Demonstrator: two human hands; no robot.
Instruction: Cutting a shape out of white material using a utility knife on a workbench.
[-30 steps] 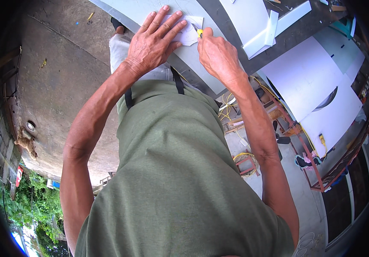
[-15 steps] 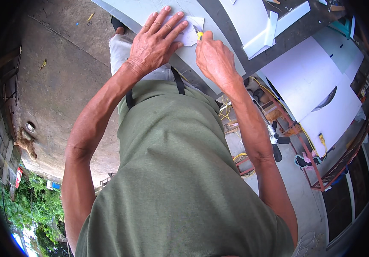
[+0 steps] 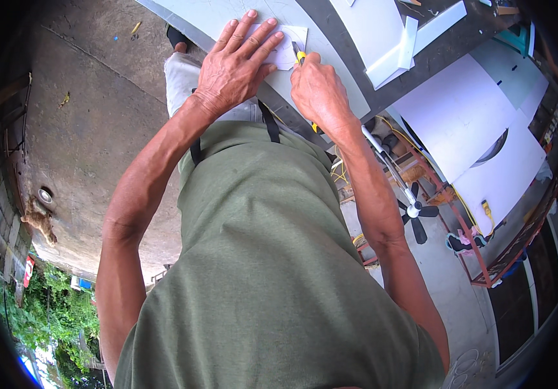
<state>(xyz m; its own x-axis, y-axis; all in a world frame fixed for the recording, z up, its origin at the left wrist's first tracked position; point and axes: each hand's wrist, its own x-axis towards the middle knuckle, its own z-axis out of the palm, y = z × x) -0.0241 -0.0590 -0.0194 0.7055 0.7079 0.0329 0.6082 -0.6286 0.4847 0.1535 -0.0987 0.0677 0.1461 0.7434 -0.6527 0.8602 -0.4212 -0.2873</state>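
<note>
As the left hand [image 3: 237,65] lies flat with its fingers spread on a small white piece [image 3: 296,35], the right hand [image 3: 321,91] curls around a yellow-and-black utility knife [image 3: 301,58], its fingers closed on the handle. The blade points away from the worker over the piece, near the left hand's fingertips; whether the edge meets the surface cannot be told from this angle. The handle's yellow tail end shows at the near side of the right hand, close to the wrist.

The white piece, marked with a faint curved line, rests on a long pale sheet [image 3: 195,16] laid across a dark counter [image 3: 447,52]. To the right on the same counter, narrow white strips [image 3: 434,26] cross one another beside a broader white panel [image 3: 370,26].

The worker wears a green shirt [image 3: 279,259]. Beyond the right forearm, a fan [image 3: 414,211] with dark blades stands near large white boards [image 3: 460,117]. At left, a round bowl [image 3: 45,194] sits on the stained concrete floor [image 3: 110,117].
</note>
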